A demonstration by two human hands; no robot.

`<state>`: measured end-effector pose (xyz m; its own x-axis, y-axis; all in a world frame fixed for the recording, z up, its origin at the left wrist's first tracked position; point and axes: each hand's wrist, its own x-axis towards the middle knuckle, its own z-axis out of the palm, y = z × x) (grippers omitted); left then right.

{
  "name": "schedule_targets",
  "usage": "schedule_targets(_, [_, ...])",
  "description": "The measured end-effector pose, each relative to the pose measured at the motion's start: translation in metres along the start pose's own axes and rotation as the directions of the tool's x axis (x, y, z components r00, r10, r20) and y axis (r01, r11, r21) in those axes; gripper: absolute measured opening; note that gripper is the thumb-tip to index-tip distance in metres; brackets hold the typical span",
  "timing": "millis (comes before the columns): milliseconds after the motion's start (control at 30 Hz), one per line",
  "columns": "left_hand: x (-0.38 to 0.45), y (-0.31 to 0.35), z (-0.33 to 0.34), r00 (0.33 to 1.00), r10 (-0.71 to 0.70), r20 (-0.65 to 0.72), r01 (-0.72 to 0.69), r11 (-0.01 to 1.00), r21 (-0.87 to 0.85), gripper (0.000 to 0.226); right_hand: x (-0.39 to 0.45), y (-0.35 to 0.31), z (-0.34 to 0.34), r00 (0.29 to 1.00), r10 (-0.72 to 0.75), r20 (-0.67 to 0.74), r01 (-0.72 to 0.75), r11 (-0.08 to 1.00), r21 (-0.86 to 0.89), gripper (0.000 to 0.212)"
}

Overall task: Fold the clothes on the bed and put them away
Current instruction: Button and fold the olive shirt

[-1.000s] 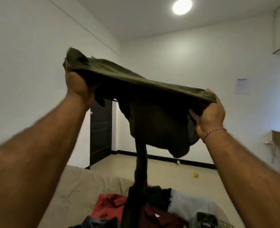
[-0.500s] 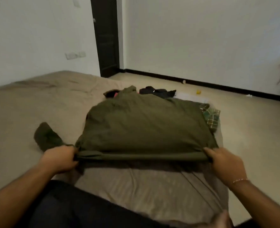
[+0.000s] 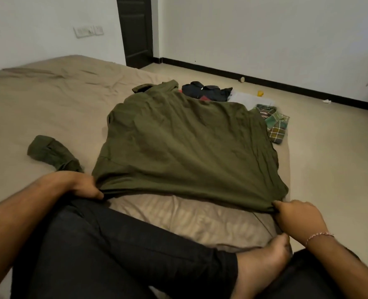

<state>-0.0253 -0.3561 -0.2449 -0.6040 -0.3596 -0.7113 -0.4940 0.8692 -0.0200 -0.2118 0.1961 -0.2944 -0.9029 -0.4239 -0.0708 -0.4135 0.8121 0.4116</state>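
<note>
Left hand (image 3: 81,186) low at the near left, fingers curled, pinching the shirt (image 3: 189,147) hem. Right hand (image 3: 297,216) out at the near right, pinching the other corner, bracelet on the wrist. Both forearms reach forward, legs crossed below, one bare foot showing.

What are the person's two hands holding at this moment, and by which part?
Both hold the olive green shirt by its near edge: left hand at the left corner, right hand at the right corner.
</note>
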Motion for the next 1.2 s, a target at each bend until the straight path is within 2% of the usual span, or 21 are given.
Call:
schedule_targets(33, [-0.012, 0.005, -0.006, 1.000, -0.010, 0.009, 0.009, 0.999, 0.044, 0.064, -0.003, 0.001, -0.007, 0.998, -0.022, 0.053, 0.020, 0.999, 0.039, 0.011])
schedule_targets(67, [-0.022, 0.009, -0.012, 1.000, -0.021, -0.019, 0.023, 0.997, 0.076, 0.057, -0.002, 0.005, -0.013, 0.994, -0.026, 0.110, 0.016, 0.995, 0.097, 0.021])
schedule_targets(100, [-0.034, 0.011, -0.019, 0.996, -0.029, -0.085, 0.038, 0.994, 0.105, 0.057, -0.002, 0.008, -0.023, 0.986, -0.020, 0.163, -0.003, 0.990, 0.139, 0.028])
schedule_targets(167, [-0.052, 0.018, -0.038, 0.950, -0.053, -0.308, 0.088, 0.991, 0.102, 0.061, 0.001, 0.008, -0.048, 0.994, -0.027, 0.110, 0.003, 0.976, 0.216, 0.028])
schedule_targets(233, [-0.049, 0.039, -0.055, 0.801, -0.034, -0.597, 0.078, 0.996, 0.047, 0.059, 0.013, -0.008, -0.074, 0.997, -0.051, -0.058, 0.069, 0.924, 0.376, 0.030])
schedule_targets(267, [-0.041, 0.058, -0.060, 0.700, 0.012, -0.714, -0.005, 1.000, 0.012, 0.057, 0.024, -0.024, -0.086, 0.988, -0.044, -0.146, 0.112, 0.862, 0.495, 0.032])
schedule_targets(300, [-0.031, 0.082, -0.064, 0.602, 0.084, -0.794, -0.153, 0.988, -0.011, 0.055, 0.039, -0.045, -0.096, 0.975, -0.029, -0.220, 0.158, 0.787, 0.597, 0.033])
schedule_targets(333, [-0.018, 0.106, -0.065, 0.547, 0.170, -0.820, -0.304, 0.953, -0.005, 0.056, 0.056, -0.068, -0.102, 0.961, -0.023, -0.276, 0.208, 0.716, 0.667, 0.033])
schedule_targets(367, [0.001, 0.130, -0.063, 0.528, 0.253, -0.811, -0.407, 0.913, 0.020, 0.059, 0.074, -0.093, -0.107, 0.948, -0.023, -0.317, 0.252, 0.662, 0.706, 0.035])
schedule_targets(400, [0.022, 0.152, -0.058, 0.544, 0.313, -0.779, -0.444, 0.895, 0.049, 0.064, 0.092, -0.121, -0.108, 0.942, -0.028, -0.334, 0.279, 0.616, 0.737, 0.040])
schedule_targets(467, [0.063, 0.183, -0.041, 0.633, 0.331, -0.700, -0.405, 0.912, 0.065, 0.073, 0.121, -0.165, -0.100, 0.961, -0.050, -0.273, 0.249, 0.590, 0.768, 0.053])
schedule_targets(533, [0.098, 0.183, -0.017, 0.731, 0.242, -0.638, -0.316, 0.949, -0.003, 0.077, 0.138, -0.187, -0.078, 0.989, -0.080, -0.125, 0.146, 0.677, 0.721, 0.061])
schedule_targets(600, [0.121, 0.158, 0.005, 0.783, 0.103, -0.614, -0.207, 0.973, -0.100, 0.078, 0.142, -0.178, -0.046, 0.995, -0.091, 0.034, 0.047, 0.755, 0.654, 0.066])
schedule_targets(700, [0.139, 0.106, 0.006, 0.800, -0.073, -0.595, -0.047, 0.982, -0.184, 0.084, 0.140, -0.135, -0.004, 0.996, -0.007, 0.092, -0.039, 0.870, 0.491, 0.075])
schedule_targets(800, [0.150, 0.067, -0.008, 0.833, -0.138, -0.536, 0.048, 0.983, -0.178, 0.090, 0.137, -0.088, 0.019, 0.994, 0.090, 0.069, -0.110, 0.911, 0.397, 0.078])
schedule_targets(900, [0.158, 0.045, -0.007, 0.832, -0.189, -0.522, 0.071, 0.969, -0.238, 0.087, 0.134, -0.063, 0.030, 0.984, 0.167, 0.069, -0.181, 0.909, 0.375, 0.078])
schedule_targets(1067, [0.150, 0.036, -0.016, 0.881, -0.125, -0.456, 0.008, 0.968, -0.249, 0.083, 0.130, -0.065, 0.028, 0.974, 0.217, 0.068, -0.226, 0.893, 0.388, 0.078])
schedule_targets(1100, [0.140, 0.039, -0.019, 0.860, -0.068, -0.506, -0.039, 0.979, -0.198, 0.078, 0.127, -0.067, 0.022, 0.975, 0.224, 0.001, -0.205, 0.888, 0.411, 0.077])
schedule_targets(1133, [0.124, 0.047, -0.017, 0.785, 0.040, -0.618, -0.139, 0.984, -0.113, 0.070, 0.118, -0.071, 0.015, 0.977, 0.181, -0.111, -0.113, 0.886, 0.449, 0.075])
schedule_targets(1167, [0.104, 0.060, -0.015, 0.617, 0.208, -0.759, -0.301, 0.953, 0.017, 0.058, 0.107, -0.077, 0.007, 0.965, 0.080, -0.248, 0.055, 0.867, 0.496, 0.074])
schedule_targets(1200, [0.082, 0.080, -0.013, 0.392, 0.392, -0.832, -0.468, 0.864, 0.186, 0.046, 0.096, -0.083, -0.002, 0.924, -0.068, -0.375, 0.268, 0.814, 0.514, 0.073])
